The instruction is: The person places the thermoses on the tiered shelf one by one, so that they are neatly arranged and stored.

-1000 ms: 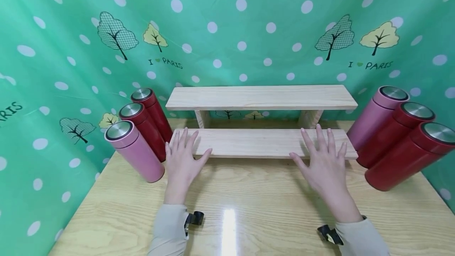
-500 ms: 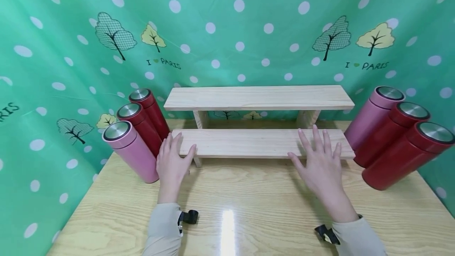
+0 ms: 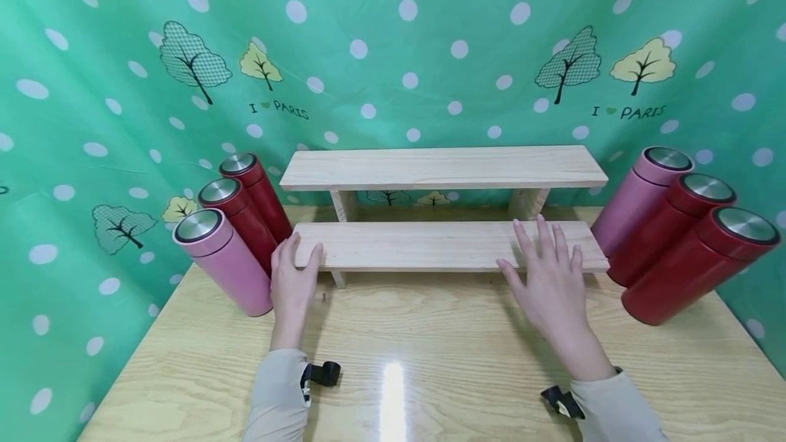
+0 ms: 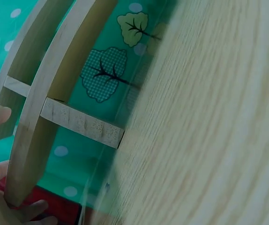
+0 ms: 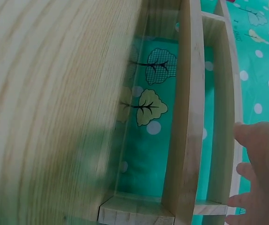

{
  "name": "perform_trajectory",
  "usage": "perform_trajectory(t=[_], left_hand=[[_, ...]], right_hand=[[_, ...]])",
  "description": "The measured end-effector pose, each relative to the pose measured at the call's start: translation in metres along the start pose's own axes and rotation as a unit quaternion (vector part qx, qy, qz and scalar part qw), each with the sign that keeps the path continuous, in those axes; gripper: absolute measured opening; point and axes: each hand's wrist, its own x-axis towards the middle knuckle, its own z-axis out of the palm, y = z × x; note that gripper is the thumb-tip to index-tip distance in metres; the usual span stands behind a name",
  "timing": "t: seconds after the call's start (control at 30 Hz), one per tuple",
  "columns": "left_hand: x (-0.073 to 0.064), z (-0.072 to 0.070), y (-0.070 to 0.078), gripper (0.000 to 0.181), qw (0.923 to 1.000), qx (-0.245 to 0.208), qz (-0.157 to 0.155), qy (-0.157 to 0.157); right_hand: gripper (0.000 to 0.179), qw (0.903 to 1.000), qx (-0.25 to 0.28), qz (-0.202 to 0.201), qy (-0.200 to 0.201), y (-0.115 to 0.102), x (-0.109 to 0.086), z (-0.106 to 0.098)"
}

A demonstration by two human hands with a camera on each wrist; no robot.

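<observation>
A pale, streaky-grained wood tabletop (image 3: 430, 353) is seen nearest. The left hand (image 3: 293, 285), spread over the board a second ago, is now shifted outward to the left end of a two-tier shelf of smooth, pale wood (image 3: 405, 245), its fingers bent about the end; a firm grip cannot be confirmed. The right hand (image 3: 552, 292) is kept with straight, parted fingers over the right end, nothing grasped. The shelf is flanked by pink (image 3: 230, 268) and dark-red (image 3: 700, 264) steel-capped cylindrical bottles, and backed by rippled green dotted cloth (image 3: 430, 60).
</observation>
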Motion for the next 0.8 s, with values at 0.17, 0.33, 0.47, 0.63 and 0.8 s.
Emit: perform_trajectory(t=[0.17, 0.33, 0.47, 0.63, 0.8], left_hand=[[0.000, -0.001, -0.001, 0.076, 0.9995, -0.020, -0.023, -0.002], [0.000, -0.001, -0.007, 0.071, 0.9977, -0.052, -0.044, -0.002], [0.000, 0.000, -0.009, 0.068, 0.9959, -0.077, -0.047, 0.002], [0.000, -0.003, -0.007, 0.067, 0.9932, -0.101, -0.058, -0.001], [0.000, -0.003, -0.008, 0.068, 0.9923, -0.105, -0.065, -0.009]], right_hand=[[0.072, 0.9999, 0.013, -0.004, 0.002, 0.000, 0.001, -0.001], [0.072, 0.9993, 0.036, -0.002, 0.009, 0.002, 0.001, -0.003], [0.070, 0.9980, 0.058, -0.001, 0.025, 0.005, 0.002, -0.007], [0.065, 0.9953, 0.085, 0.003, 0.046, 0.008, 0.002, -0.013], [0.062, 0.9918, 0.107, 0.005, 0.070, 0.016, -0.003, -0.025]])
